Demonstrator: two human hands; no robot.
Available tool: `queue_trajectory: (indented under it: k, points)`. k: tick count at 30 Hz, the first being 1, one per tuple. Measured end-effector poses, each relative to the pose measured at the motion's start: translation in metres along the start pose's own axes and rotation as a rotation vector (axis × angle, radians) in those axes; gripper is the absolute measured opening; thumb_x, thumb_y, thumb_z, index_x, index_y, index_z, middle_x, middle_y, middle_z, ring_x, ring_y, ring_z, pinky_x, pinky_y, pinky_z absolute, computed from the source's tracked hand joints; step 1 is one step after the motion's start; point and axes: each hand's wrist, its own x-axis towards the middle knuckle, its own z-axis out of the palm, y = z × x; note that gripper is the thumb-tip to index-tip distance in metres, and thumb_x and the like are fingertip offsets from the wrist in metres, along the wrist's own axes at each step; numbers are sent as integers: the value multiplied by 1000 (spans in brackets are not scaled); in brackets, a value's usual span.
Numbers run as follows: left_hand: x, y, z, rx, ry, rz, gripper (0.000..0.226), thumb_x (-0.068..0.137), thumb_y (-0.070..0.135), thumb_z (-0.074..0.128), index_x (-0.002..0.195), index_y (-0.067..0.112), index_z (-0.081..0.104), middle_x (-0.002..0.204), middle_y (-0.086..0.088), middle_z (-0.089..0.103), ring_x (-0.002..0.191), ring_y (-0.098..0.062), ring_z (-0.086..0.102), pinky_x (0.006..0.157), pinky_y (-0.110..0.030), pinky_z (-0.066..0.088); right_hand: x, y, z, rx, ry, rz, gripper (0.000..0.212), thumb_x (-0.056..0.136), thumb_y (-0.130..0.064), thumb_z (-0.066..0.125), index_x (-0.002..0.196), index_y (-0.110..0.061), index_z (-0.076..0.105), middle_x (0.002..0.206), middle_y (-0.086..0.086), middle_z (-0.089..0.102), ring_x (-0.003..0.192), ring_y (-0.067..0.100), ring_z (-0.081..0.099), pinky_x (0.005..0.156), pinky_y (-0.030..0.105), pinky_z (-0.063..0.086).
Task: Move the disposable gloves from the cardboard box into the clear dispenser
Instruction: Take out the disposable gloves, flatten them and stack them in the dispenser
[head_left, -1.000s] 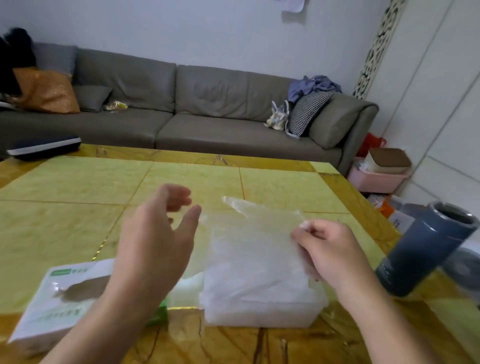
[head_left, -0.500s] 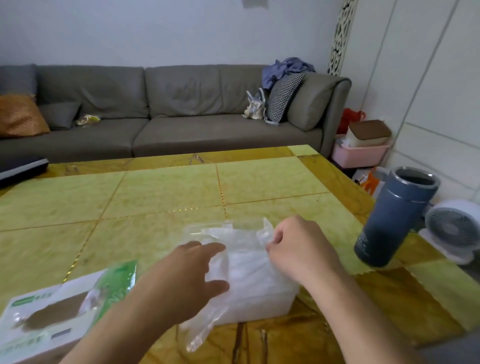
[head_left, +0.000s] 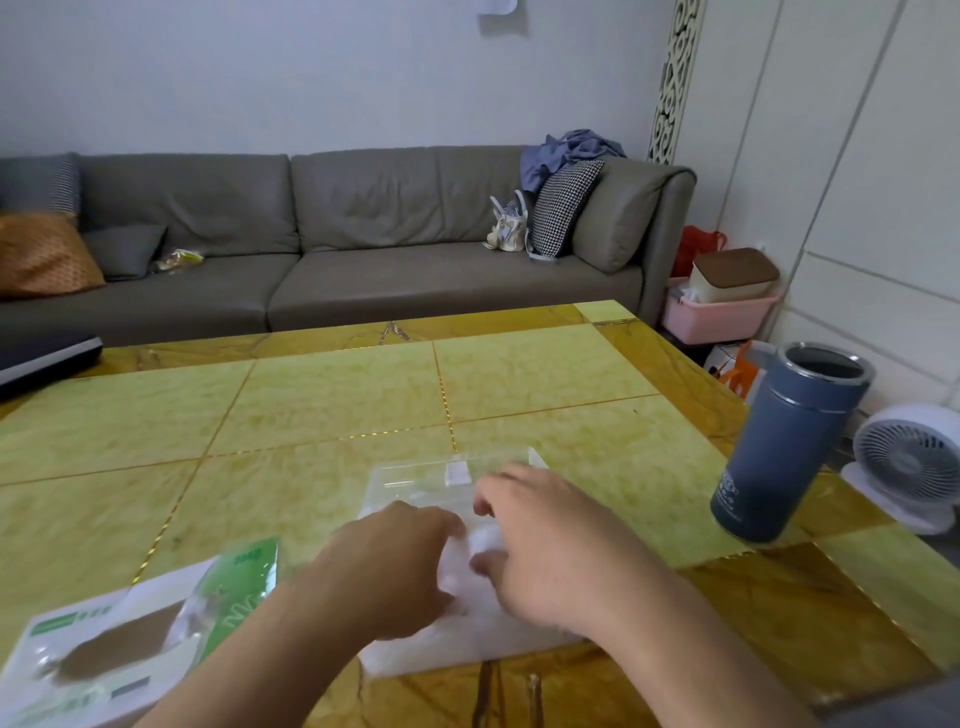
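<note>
1. Risk: the thin disposable gloves (head_left: 475, 564) could bunch and spill over the clear dispenser's (head_left: 457, 470) rim if pressed unevenly, or the light dispenser could slide on the worktop (head_left: 322, 410)
2. Left hand (head_left: 387, 566), just left of the dispenser's middle, reaches in palm down, fingers curled onto the gloves; its exact grip is blurred
3. Right hand (head_left: 540, 551) pinches the glove wad over the dispenser
4. The cardboard box (head_left: 114, 644) lies left of the dispenser, opening up
</note>
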Motion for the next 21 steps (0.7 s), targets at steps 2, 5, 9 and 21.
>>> queue_trajectory:
  k: [2, 5, 9, 21]
  points:
    - [1, -5, 0, -11, -32, 28, 55, 87, 56, 73, 137, 48, 49, 118, 15, 64, 106, -11, 64, 86, -31, 55, 3, 3, 7, -29, -138, 51, 61, 92, -49, 74, 143, -26, 52, 144, -9, 49, 130, 20, 53, 102, 39, 51]
    - [0, -16, -5, -48, -79, 81, 50, 89, 42, 75, 134, 47, 52, 106, 18, 67, 95, -5, 63, 83, -30, 57, 10, 9, 9, -34, -206, 119, 65, 81, -55, 81, 134, -25, 60, 141, -8, 53, 125, 20, 57, 96, 38, 54]
    - [-10, -27, -21, -72, -124, 128, 67, 91, 28, 76, 149, 42, 45, 113, 22, 63, 99, 4, 60, 93, -21, 53, 22, 4, 10, -117, -256, 164, 63, 75, -48, 88, 129, -25, 67, 131, -6, 59, 110, 20, 65, 83, 35, 57]
    - [-24, 25, -20, 115, -142, -99, 13, 101, 32, 59, 104, 23, 50, 113, 0, 58, 106, -22, 62, 77, -31, 44, 38, -13, 7, -369, -460, 147, 42, 91, -43, 77, 126, -26, 63, 123, 2, 62, 115, 25, 64, 81, 33, 43]
